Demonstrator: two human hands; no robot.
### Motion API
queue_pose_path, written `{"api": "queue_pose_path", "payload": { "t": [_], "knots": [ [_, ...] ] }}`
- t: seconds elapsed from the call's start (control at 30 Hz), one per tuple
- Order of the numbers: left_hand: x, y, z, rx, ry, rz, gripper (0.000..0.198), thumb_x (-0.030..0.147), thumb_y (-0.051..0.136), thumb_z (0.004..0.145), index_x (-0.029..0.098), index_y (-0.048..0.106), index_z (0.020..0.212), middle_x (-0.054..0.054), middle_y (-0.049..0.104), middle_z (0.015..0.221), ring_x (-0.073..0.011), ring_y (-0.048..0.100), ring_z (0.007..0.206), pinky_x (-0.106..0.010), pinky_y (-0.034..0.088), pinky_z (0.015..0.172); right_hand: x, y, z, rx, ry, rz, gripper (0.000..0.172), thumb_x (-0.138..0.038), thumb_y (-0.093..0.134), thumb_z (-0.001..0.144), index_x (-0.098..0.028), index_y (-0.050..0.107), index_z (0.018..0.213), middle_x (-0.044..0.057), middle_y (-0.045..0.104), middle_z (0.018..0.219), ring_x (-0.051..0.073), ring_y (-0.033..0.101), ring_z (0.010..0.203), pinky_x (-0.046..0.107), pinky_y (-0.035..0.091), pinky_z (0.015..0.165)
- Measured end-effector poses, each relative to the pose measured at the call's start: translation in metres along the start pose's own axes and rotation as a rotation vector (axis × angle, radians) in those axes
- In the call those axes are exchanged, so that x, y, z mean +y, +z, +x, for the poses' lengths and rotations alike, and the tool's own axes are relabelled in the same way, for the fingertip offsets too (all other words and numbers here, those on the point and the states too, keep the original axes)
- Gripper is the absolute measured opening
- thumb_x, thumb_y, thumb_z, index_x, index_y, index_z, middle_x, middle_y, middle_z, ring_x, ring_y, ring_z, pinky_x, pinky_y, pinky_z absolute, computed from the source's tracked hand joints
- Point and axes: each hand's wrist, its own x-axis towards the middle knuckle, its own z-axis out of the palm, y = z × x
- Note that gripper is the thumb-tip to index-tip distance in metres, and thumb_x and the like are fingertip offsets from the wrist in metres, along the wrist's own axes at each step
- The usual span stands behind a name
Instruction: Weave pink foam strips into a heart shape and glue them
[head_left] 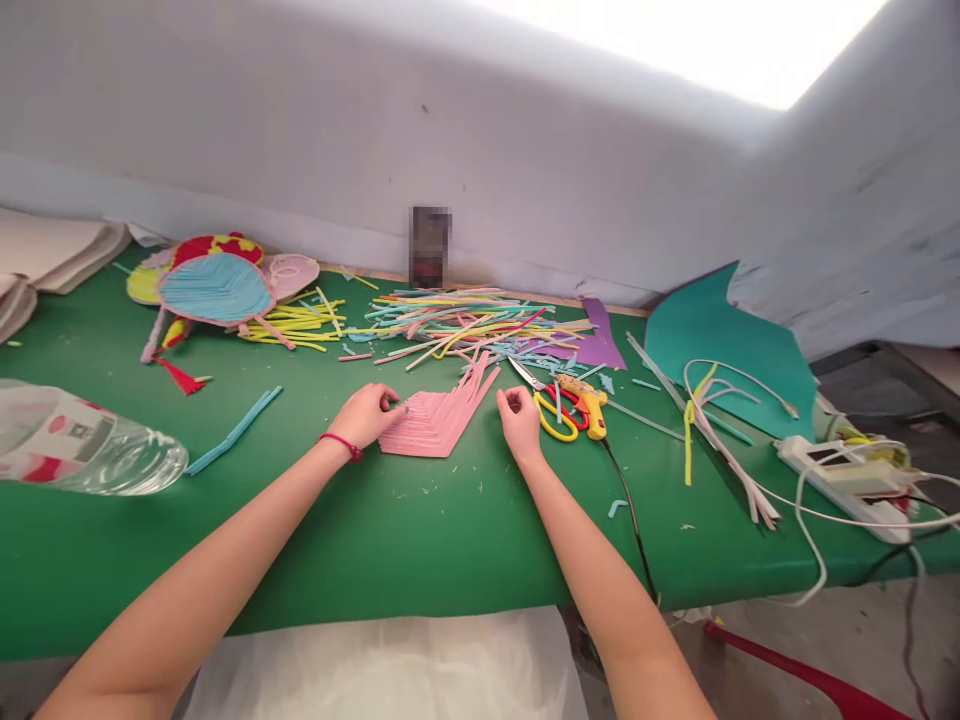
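A pink panel of glued strips [439,418] lies on the green table [420,530] in front of me, its loose ends fanning toward the back. My left hand [366,414] rests at the panel's left edge with fingers curled and pinched against it. My right hand [519,420] hovers just right of the panel with fingers curled in; whether anything is pinched in it cannot be made out. Yellow-handled scissors [553,408] and a yellow glue gun [586,402] lie just right of that hand.
A heap of coloured strips [457,322] lies behind the panel. Finished fan shapes [216,288] sit at back left, a clear plastic bottle [82,442] at left. Teal sheet [720,340], purple scrap [600,345], loose cords and a white power strip [847,475] fill the right.
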Motion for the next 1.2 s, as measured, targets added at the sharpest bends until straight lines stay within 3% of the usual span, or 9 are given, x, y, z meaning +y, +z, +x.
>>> {"api": "queue_pose_path", "payload": {
  "t": [0.13, 0.37, 0.5, 0.63, 0.73, 0.87, 1.03, 1.2],
  "knots": [
    [0.003, 0.002, 0.008, -0.098, 0.009, -0.123, 0.023, 0.038, 0.061, 0.062, 0.019, 0.061, 0.074, -0.005, 0.065, 0.082, -0.0212, 0.062, 0.076, -0.032, 0.049, 0.067, 0.005, -0.006, 0.002, -0.002, 0.022, 0.036, 0.029, -0.048, 0.052, 0.081, -0.022, 0.046, 0.072, -0.003, 0.048, 0.065, 0.013, 0.047, 0.058, 0.027, 0.042, 0.057],
    [0.007, -0.002, 0.012, -0.198, 0.046, -0.265, 0.038, 0.049, 0.055, 0.066, 0.019, 0.055, 0.089, -0.002, 0.067, 0.071, -0.0166, 0.061, 0.063, -0.027, 0.044, 0.055, 0.000, -0.028, 0.006, -0.047, 0.029, 0.079, 0.033, -0.052, 0.056, 0.079, -0.022, 0.048, 0.071, -0.003, 0.051, 0.064, 0.012, 0.047, 0.056, 0.026, 0.040, 0.054],
    [0.010, -0.006, 0.032, -0.201, 0.084, -0.244, 0.040, 0.050, 0.058, 0.066, 0.018, 0.060, 0.090, -0.002, 0.068, 0.074, -0.0177, 0.062, 0.070, -0.028, 0.046, 0.060, -0.012, -0.041, 0.007, -0.090, 0.003, 0.062, 0.031, -0.050, 0.057, 0.080, -0.021, 0.049, 0.071, -0.003, 0.053, 0.066, 0.012, 0.048, 0.057, 0.026, 0.041, 0.055],
    [0.014, -0.008, 0.057, -0.246, 0.126, -0.153, 0.028, 0.040, 0.062, 0.065, 0.020, 0.067, 0.084, 0.000, 0.066, 0.068, -0.0179, 0.062, 0.068, -0.029, 0.048, 0.064, -0.024, -0.052, 0.005, -0.199, -0.094, -0.006, 0.027, -0.045, 0.056, 0.082, -0.021, 0.051, 0.071, -0.001, 0.057, 0.069, 0.012, 0.051, 0.059, 0.026, 0.042, 0.056],
    [0.018, -0.008, 0.065, -0.160, 0.135, -0.058, 0.022, 0.030, 0.063, 0.065, 0.021, 0.069, 0.084, -0.002, 0.067, 0.080, -0.0219, 0.063, 0.081, -0.034, 0.049, 0.075, -0.027, -0.055, 0.003, -0.287, -0.166, -0.040, 0.023, -0.041, 0.055, 0.084, -0.021, 0.052, 0.072, -0.001, 0.057, 0.069, 0.013, 0.052, 0.060, 0.026, 0.042, 0.056],
    [0.037, 0.005, 0.047, 0.073, 0.155, 0.054, 0.019, 0.023, 0.057, 0.074, 0.020, 0.067, 0.089, -0.009, 0.061, 0.105, -0.0285, 0.053, 0.107, -0.044, 0.040, 0.095, -0.021, -0.049, 0.004, -0.329, -0.291, -0.155, 0.019, -0.034, 0.053, 0.087, -0.022, 0.051, 0.072, 0.000, 0.056, 0.071, 0.014, 0.053, 0.065, 0.027, 0.043, 0.059],
    [0.068, 0.045, 0.003, 0.106, 0.343, 0.223, 0.014, 0.019, 0.049, 0.084, 0.021, 0.062, 0.081, -0.006, 0.061, 0.091, -0.0225, 0.057, 0.092, -0.038, 0.046, 0.084, -0.011, -0.039, 0.010, -0.283, -0.440, -0.266, 0.010, -0.027, 0.051, 0.089, -0.022, 0.057, 0.084, 0.004, 0.061, 0.083, 0.019, 0.056, 0.079, 0.033, 0.047, 0.073],
    [0.067, 0.064, -0.011, 0.095, 0.358, 0.255, 0.002, 0.022, 0.056, 0.082, 0.020, 0.056, 0.083, -0.006, 0.059, 0.090, -0.0232, 0.057, 0.087, -0.037, 0.047, 0.073, -0.003, -0.032, 0.017, -0.265, -0.492, -0.354, 0.023, -0.021, 0.047, 0.091, -0.022, 0.063, 0.108, 0.010, 0.062, 0.111, 0.024, 0.055, 0.107, 0.041, 0.046, 0.093]
  ]
}}
